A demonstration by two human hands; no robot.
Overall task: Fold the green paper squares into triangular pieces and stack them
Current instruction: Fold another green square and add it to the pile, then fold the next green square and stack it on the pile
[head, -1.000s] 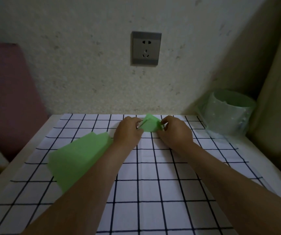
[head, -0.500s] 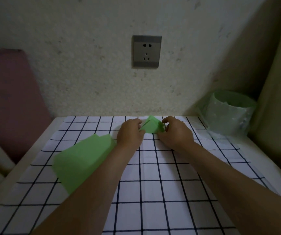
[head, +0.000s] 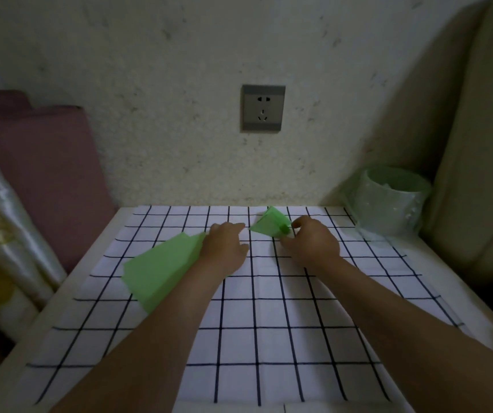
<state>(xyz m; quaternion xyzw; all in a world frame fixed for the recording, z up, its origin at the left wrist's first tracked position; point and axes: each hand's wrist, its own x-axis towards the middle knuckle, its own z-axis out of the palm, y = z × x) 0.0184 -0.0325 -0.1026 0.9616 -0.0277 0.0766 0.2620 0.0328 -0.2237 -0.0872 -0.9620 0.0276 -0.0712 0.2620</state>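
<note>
Grip of the right hand [head: 310, 244]: thumb and forefinger are curled and pinch the right corner of a small folded green paper triangle [head: 267, 223], which stands tilted up off the cloth near the far edge of the desk. The left hand [head: 226, 245] lies just beside the triangle's left corner, apart from it by a narrow gap. Its grip is loose, with the fingers relaxed and bent down toward the cloth, holding nothing. Beside the left wrist, partly under the forearm, lies a stack of flat green paper squares [head: 159, 271], turned at an angle to the grid. Both papers lie over a white cloth with a black grid pattern [head: 269, 338], spread over a pale desk [head: 430, 263]. At the far right corner stands a round bin lined with a pale green plastic bag [head: 388, 204]. A grey wall socket [head: 263, 108] sits on the speckled wall above, and a purple cushion [head: 39, 174] leans at the left.
</note>
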